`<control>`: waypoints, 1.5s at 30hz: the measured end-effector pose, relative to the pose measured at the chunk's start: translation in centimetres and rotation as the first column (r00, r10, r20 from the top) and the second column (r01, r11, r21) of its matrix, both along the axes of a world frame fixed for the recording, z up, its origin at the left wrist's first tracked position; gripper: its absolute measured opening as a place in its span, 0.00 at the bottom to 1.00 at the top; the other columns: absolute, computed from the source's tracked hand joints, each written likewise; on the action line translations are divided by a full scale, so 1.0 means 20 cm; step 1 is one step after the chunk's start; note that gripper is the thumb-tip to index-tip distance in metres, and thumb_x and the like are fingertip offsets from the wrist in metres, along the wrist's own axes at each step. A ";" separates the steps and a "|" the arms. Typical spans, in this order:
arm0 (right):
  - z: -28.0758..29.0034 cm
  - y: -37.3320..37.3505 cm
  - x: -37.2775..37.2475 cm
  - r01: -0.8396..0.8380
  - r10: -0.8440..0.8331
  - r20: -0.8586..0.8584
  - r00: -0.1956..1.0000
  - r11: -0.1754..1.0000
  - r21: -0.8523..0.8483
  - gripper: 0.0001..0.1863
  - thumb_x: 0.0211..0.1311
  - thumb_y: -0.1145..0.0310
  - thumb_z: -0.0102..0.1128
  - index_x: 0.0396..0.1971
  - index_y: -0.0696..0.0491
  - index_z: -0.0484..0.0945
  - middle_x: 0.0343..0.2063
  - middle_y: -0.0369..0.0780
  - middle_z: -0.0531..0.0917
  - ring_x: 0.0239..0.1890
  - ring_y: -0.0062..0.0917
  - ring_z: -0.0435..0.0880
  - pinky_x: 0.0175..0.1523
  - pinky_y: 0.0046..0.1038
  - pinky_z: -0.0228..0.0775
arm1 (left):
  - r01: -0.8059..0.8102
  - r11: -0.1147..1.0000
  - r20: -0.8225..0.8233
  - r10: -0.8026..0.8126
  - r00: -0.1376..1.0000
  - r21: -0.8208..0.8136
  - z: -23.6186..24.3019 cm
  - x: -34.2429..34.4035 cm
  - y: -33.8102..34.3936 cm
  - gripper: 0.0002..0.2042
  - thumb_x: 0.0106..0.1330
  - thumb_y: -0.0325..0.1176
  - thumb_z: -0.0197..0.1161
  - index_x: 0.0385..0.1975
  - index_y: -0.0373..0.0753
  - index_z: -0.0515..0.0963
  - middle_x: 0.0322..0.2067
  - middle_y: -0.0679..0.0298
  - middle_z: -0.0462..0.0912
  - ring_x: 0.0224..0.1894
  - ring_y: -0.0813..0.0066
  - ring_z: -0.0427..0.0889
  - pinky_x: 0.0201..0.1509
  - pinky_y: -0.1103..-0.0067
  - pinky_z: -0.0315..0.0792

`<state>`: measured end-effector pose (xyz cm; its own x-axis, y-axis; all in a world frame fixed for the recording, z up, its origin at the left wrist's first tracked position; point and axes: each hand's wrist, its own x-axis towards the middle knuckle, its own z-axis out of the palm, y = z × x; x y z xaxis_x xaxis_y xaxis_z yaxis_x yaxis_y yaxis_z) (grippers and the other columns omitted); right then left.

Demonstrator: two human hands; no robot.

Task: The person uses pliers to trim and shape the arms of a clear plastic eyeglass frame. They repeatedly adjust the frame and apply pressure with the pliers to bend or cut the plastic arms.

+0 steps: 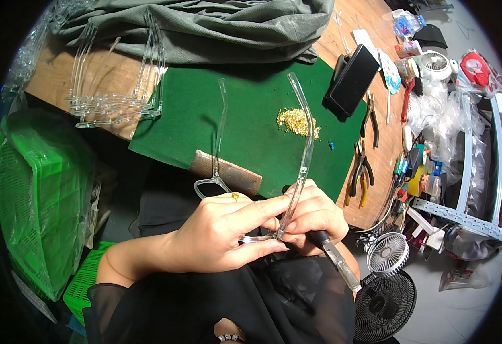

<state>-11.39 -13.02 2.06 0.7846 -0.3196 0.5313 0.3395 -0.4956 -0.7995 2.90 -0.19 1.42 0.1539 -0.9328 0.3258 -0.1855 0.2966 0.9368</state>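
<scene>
A clear plastic eyeglass frame (pixel 308 143) is between my hands, its two temples pointing away from me. My left hand (pixel 213 229) is closed on the front of the frame, with thumb and fingers near the right hinge. At that same hinge, the fingertips of my right hand (pixel 319 212) pinch the base of the right temple. A tool with a black grip and a metal shaft (pixel 340 265), screwdriver-like, is also tucked in my right hand and points down to the right. Fingers hide part of the hinge.
A green mat (pixel 188 97) carries a pile of tiny gold pieces (pixel 297 121), a blue pin (pixel 331 146) and a brown padded block (pixel 228 172). Pliers (pixel 361 172) and a phone (pixel 354 80) lie right. Clear frames (pixel 116 106) stand left; green crates (pixel 44 200) are beside the table.
</scene>
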 end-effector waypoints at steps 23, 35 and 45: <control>0.02 0.00 -0.02 0.017 -0.023 -0.058 0.998 0.994 -0.106 0.11 0.46 0.71 0.70 0.28 0.54 0.77 0.25 0.37 0.79 0.29 0.29 0.78 0.39 0.32 0.70 | -0.041 0.999 0.022 0.042 0.999 -0.036 -0.01 -0.01 -0.01 0.29 0.45 0.29 0.73 0.49 0.25 0.72 0.28 0.60 0.83 0.29 0.68 0.81 0.34 0.79 0.73; 0.03 -0.02 0.00 -0.051 0.037 -0.106 0.994 0.989 -0.140 0.10 0.46 0.70 0.70 0.26 0.54 0.76 0.24 0.36 0.78 0.27 0.29 0.78 0.36 0.31 0.69 | -0.044 0.999 0.065 0.046 0.997 -0.030 -0.01 0.00 0.00 0.29 0.45 0.29 0.73 0.49 0.26 0.72 0.28 0.59 0.83 0.28 0.67 0.81 0.33 0.78 0.73; -0.17 -0.28 -0.01 0.278 -0.598 -0.336 0.727 0.705 -0.653 0.12 0.41 0.78 0.63 0.30 0.54 0.74 0.25 0.39 0.76 0.30 0.32 0.76 0.37 0.32 0.66 | -0.143 0.989 -0.125 0.148 0.981 0.047 0.03 0.09 -0.04 0.29 0.45 0.26 0.73 0.48 0.25 0.72 0.35 0.54 0.83 0.35 0.70 0.83 0.42 0.78 0.75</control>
<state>-11.61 -18.57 -1.41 0.8151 -0.4923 0.3055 -0.3926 -0.8571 -0.3336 4.61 -1.03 2.06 0.3267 -0.9088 0.2596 -0.1022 0.2391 0.9656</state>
